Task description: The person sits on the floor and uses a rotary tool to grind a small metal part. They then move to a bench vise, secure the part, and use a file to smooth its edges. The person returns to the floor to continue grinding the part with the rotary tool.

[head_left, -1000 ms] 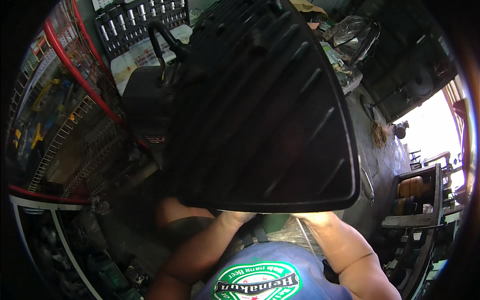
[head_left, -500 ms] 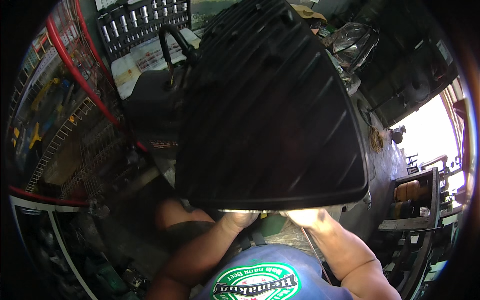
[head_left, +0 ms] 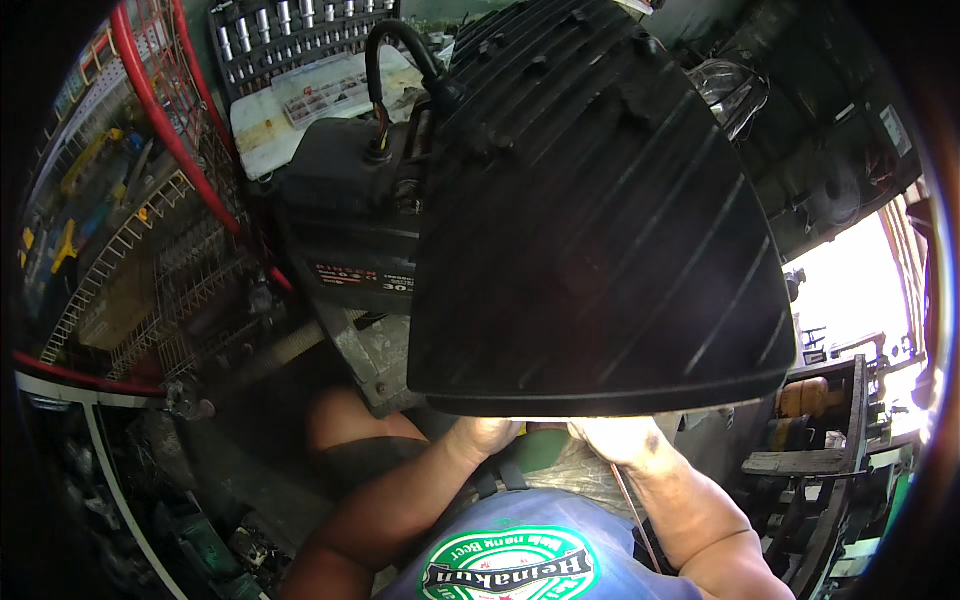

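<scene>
A big black lamp with a ribbed housing fills the middle of the view, light spilling from under its near edge. Just below that edge my left hand and my right hand sit close together in front of my body. The lamp hides the fingers of both, so what they hold does not show. A thin reddish-brown cord or wire runs down beside my right hand toward my shirt. Between the hands lies a bit of green material, close to my lap.
Left of the lamp stands a black boxy device with a looped cable. Behind it are a socket set and a parts case. A red-framed wire rack stands left; a wooden shelf stands right.
The lamp has shifted right in the view, uncovering more of the black device beside it. My hands stay under its near edge, barely moved.
</scene>
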Demonstrator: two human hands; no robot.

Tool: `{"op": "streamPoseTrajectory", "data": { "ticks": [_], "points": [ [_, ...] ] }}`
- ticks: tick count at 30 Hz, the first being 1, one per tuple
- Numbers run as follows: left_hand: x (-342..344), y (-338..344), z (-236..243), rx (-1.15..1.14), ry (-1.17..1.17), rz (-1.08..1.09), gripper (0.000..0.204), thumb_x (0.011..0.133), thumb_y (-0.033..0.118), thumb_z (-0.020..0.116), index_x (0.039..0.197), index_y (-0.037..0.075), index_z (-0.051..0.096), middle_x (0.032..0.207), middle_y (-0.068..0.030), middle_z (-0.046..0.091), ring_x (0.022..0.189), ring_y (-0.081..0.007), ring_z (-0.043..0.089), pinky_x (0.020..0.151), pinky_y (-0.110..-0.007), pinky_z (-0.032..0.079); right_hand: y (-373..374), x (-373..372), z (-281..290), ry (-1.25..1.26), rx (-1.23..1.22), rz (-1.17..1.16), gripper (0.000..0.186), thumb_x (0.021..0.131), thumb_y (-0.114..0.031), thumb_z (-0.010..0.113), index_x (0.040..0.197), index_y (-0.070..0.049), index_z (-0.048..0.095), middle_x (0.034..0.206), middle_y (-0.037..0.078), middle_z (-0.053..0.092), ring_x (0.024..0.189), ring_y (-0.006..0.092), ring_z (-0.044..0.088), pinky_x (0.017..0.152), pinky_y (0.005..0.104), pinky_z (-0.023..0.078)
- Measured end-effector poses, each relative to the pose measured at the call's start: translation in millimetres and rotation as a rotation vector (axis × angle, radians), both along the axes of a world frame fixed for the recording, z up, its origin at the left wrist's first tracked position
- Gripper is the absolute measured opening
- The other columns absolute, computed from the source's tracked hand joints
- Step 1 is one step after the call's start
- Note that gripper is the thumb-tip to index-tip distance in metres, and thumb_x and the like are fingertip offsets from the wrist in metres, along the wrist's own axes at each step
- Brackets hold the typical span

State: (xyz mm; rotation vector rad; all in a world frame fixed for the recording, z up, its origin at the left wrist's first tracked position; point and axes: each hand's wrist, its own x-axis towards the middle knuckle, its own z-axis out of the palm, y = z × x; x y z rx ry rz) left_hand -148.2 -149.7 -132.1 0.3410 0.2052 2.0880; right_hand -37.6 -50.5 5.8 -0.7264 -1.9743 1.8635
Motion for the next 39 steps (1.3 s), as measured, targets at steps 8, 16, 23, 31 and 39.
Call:
{"op": "streamPoseTrajectory", "data": {
  "ticks": [8,16,23,31,39],
  "points": [
    [0.6,3.3,-16.4,-0.014,0.182,0.025,0.036,0.11,0.022,0.064,0.143,0.007,0.066,0.142,-0.0051,0.069,0.13,-0.0196,0.065,0.111,-0.039,0.054,5.8,-15.1,11.6,-0.17,0.1,0.079,0.026,0.101,-0.012,0.068,0.122,0.002,0.065,0.11,0.011,0.072,0.101,0.0153,0.067,0.083,0.0311,0.057],
    [-4.8,0.4,-17.7,-0.074,-0.178,-0.131,0.053,0.108,0.031,0.063,0.153,0.004,0.05,0.145,-0.01,0.059,0.133,-0.0199,0.058,0.117,-0.035,0.046,13.1,-20.9,1.5,0.179,0.285,0.219,0.011,0.102,-0.006,0.062,0.092,-0.002,0.063,0.086,0.004,0.056,0.081,0.0139,0.059,0.07,0.0307,0.05],
    [-2.1,2.9,-1.5,-0.094,0.183,-0.044,0.087,0.094,0.056,0.08,0.157,0.005,0.047,0.148,-0.0088,0.058,0.138,-0.0196,0.056,0.117,-0.04,0.048,0.0,-13.4,17.0,-0.072,0.177,0.111,0.022,0.104,-0.012,0.067,0.12,0.002,0.066,0.108,0.011,0.069,0.093,0.0131,0.067,0.078,0.0302,0.055],
    [-0.1,4.2,-8.0,0.095,0.116,0.038,0.042,0.109,0.024,0.065,0.147,0.006,0.063,0.15,-0.0078,0.064,0.136,-0.0226,0.061,0.116,-0.039,0.05,4.5,-15.4,13.0,-0.069,0.135,0.133,0.022,0.104,-0.014,0.066,0.119,0.002,0.066,0.111,0.011,0.069,0.097,0.0161,0.067,0.082,0.032,0.056],
    [-5.7,5.5,-19.5,-0.068,0.332,-0.015,0.056,0.112,0.038,0.057,0.156,0.005,0.049,0.153,-0.0104,0.057,0.145,-0.0228,0.051,0.122,-0.047,0.041,1.1,-15.2,11.1,-0.109,0.18,0.143,0.016,0.102,-0.011,0.063,0.112,0.002,0.066,0.109,0.012,0.068,0.095,0.0197,0.066,0.082,0.0338,0.056]
  ]
}}
